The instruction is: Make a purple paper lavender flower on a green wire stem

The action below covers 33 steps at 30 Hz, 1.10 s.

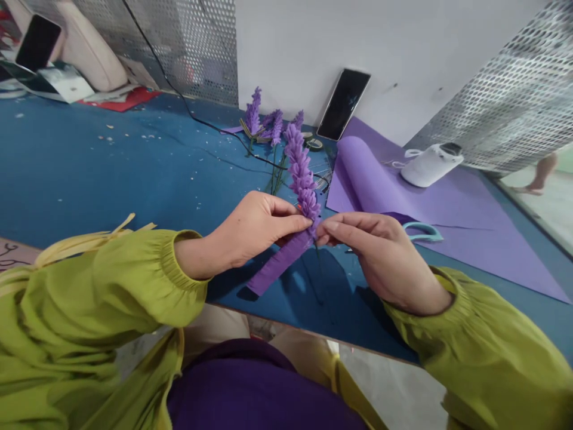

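Note:
A purple paper lavender stem (301, 167) leans away from me, its looped petals wound up a thin stalk. My left hand (264, 230) pinches its lower end between thumb and fingers. From that spot a purple paper strip (277, 263) hangs down to the left, over the table's front part. On the other side, my right hand (378, 248) is closed in a pinch at the base of the petals, where the strip meets the stalk. What exactly lies between its fingertips is hidden. The stalk's thin lower end dangles below the hands.
Finished lavender stems (253, 113) lie behind, crossed by a black cable (179, 95). A phone (344, 104) leans on the white panel. Purple paper sheets (447, 203), a white pouch-like object (432, 164) and blue-handled scissors (423, 232) are at right. Another phone (38, 43) stands far left.

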Each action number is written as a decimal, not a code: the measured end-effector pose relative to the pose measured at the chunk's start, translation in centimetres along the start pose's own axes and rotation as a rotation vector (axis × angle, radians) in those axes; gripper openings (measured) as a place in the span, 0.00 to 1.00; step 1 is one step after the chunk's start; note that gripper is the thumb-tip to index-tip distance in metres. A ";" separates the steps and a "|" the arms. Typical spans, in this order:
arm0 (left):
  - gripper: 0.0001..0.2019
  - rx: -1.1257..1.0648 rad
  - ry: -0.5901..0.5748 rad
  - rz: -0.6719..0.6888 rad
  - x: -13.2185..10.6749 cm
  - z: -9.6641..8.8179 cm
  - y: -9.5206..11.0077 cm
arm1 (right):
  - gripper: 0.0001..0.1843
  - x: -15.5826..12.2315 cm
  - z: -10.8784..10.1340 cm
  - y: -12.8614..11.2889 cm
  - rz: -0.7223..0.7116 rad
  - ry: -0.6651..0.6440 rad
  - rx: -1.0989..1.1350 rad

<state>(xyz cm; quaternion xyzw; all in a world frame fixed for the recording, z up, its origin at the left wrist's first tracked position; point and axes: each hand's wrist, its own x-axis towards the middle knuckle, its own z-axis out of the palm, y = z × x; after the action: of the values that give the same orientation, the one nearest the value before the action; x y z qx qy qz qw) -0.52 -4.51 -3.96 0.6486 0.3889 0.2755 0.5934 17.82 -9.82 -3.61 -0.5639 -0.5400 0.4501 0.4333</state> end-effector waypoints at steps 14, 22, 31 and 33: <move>0.12 0.040 -0.034 0.024 0.2 -0.1 -0.2 | 0.11 0.3 0.0 -0.1 0.146 -0.009 0.098; 0.10 0.120 -0.003 0.070 0.2 -0.2 0.0 | 0.12 0.4 0.2 0.3 0.169 -0.046 0.170; 0.08 -0.132 -0.073 -0.025 0.2 0.2 -0.3 | 0.09 0.2 0.6 0.2 0.141 -0.004 0.156; 0.08 -0.179 -0.097 -0.086 0.2 0.3 -0.2 | 0.07 0.1 0.5 0.2 0.114 0.003 0.144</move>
<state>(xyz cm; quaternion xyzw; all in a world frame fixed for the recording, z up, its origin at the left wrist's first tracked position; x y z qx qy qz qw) -0.18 -4.56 -4.24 0.5883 0.3612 0.2516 0.6783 17.34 -9.71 -3.97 -0.5617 -0.4725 0.5111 0.4472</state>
